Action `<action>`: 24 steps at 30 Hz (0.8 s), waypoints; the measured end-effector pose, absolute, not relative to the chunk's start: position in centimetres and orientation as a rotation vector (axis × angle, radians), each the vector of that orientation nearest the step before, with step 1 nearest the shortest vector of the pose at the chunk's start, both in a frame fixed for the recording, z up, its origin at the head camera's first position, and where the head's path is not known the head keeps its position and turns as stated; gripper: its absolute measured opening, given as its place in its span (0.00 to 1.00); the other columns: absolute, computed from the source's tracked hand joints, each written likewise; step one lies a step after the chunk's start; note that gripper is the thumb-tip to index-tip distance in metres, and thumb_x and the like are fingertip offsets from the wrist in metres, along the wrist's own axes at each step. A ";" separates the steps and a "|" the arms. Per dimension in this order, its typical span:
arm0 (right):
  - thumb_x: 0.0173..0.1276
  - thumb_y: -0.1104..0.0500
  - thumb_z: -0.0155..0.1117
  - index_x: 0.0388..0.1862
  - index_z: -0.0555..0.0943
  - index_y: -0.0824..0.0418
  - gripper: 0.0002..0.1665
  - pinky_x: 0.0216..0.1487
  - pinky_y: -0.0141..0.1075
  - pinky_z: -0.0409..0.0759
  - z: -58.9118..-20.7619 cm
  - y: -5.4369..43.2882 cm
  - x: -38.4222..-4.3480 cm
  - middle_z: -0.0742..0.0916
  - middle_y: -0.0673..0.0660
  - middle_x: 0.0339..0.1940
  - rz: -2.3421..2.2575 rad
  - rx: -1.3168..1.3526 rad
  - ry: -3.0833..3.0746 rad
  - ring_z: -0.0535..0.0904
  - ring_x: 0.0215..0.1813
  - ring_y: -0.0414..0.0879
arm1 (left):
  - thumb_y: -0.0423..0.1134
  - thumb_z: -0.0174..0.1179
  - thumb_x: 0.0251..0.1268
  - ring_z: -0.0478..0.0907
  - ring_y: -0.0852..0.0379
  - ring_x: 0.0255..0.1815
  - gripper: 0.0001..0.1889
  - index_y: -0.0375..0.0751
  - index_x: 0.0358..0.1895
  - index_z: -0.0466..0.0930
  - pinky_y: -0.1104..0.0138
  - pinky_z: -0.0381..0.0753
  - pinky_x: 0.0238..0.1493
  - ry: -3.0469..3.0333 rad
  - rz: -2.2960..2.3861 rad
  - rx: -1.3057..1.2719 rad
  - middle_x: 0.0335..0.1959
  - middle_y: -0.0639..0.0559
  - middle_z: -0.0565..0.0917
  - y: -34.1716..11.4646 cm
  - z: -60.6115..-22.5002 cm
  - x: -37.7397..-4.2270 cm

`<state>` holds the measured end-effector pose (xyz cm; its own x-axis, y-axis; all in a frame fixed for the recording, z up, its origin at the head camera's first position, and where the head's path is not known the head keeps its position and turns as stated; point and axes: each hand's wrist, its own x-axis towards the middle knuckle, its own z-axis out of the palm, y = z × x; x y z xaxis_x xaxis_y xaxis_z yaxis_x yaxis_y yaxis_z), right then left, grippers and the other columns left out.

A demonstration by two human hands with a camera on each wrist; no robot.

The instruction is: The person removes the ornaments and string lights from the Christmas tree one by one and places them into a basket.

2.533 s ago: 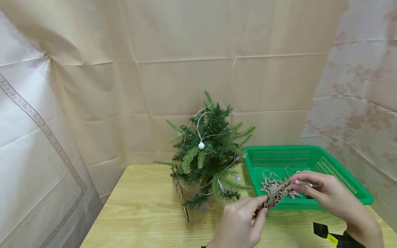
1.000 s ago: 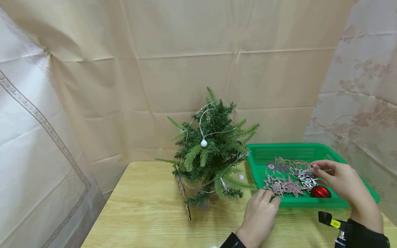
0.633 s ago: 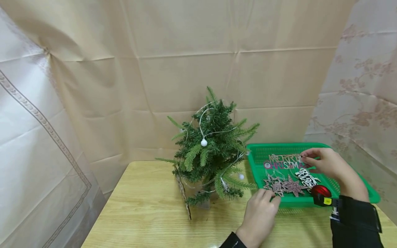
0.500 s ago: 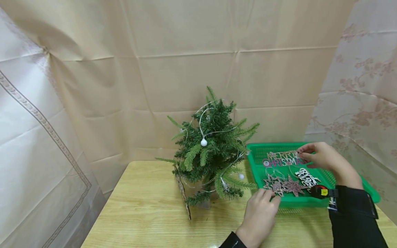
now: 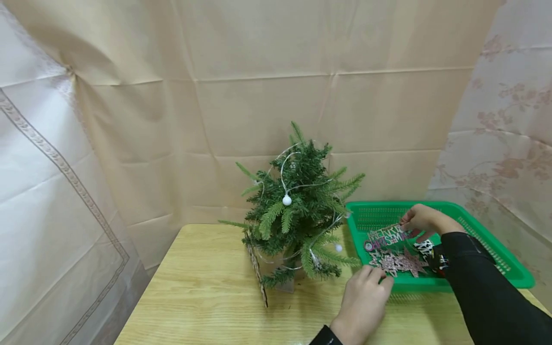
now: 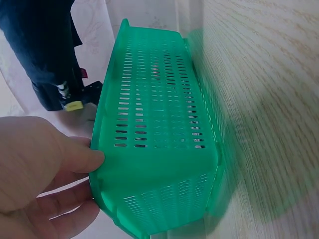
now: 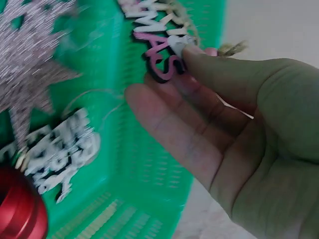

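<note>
The right hand is clamped, thumb against fingers, on the right-hand end of the "MERRY CHRISTMAS" sign. The sign is located inside the green basket, toward its far left part, tilted with its left end lower; whether its lower edge touches the basket floor cannot be determined. The left hand is clamped on the basket rim at the near left corner, thumb pressed to the outer face, remaining fingers behind the rim.

Further basket contents: two glittered pink stars, side by side in front of the sign; one white-lettered ornament, to the right of the stars; one red ball, beside the white-lettered ornament. In the head view, the black right sleeve passes over the near rim.

The basket stands on a wood-grain worktop. To its left stands a small green tree, upright, with a wire string carrying white bulbs looped around its branches. Beige cloth hangs behind.
</note>
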<state>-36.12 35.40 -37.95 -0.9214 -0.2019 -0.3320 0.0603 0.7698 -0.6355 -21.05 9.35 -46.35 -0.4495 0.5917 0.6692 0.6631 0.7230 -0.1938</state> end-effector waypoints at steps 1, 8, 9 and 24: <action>0.74 0.67 0.60 0.57 0.75 0.81 0.19 0.41 0.49 0.87 -38.3 35.4 -36.2 0.85 0.68 0.45 -0.922 -0.093 2.576 0.85 0.44 0.60 | 0.35 0.73 0.44 0.75 0.64 0.45 0.20 0.54 0.46 0.89 0.78 0.76 0.51 -2.184 -0.119 -0.948 0.44 0.59 0.83 9.3 -46.3 -21.0; 0.73 0.68 0.59 0.55 0.77 0.79 0.16 0.40 0.50 0.87 -39.9 35.8 -36.8 0.84 0.68 0.44 -0.858 -0.035 2.554 0.83 0.42 0.60 | 0.34 0.74 0.44 0.74 0.64 0.43 0.20 0.54 0.46 0.89 0.79 0.75 0.47 -2.207 -0.144 -0.975 0.43 0.60 0.82 9.1 -46.1 -20.9; 0.73 0.69 0.59 0.55 0.77 0.79 0.17 0.41 0.50 0.87 -40.1 35.9 -36.9 0.84 0.69 0.44 -0.862 -0.029 2.548 0.84 0.42 0.60 | 0.34 0.74 0.44 0.75 0.64 0.43 0.20 0.54 0.45 0.89 0.79 0.75 0.47 -2.206 -0.151 -0.977 0.43 0.60 0.82 9.0 -46.0 -20.9; 0.75 0.65 0.60 0.70 0.63 0.81 0.32 0.44 0.48 0.87 -42.3 36.5 -37.7 0.80 0.78 0.54 -0.924 0.018 2.462 0.84 0.48 0.63 | 0.36 0.73 0.46 0.75 0.64 0.44 0.18 0.54 0.45 0.89 0.78 0.77 0.48 -2.184 -0.147 -0.955 0.42 0.60 0.82 9.2 -46.3 -21.1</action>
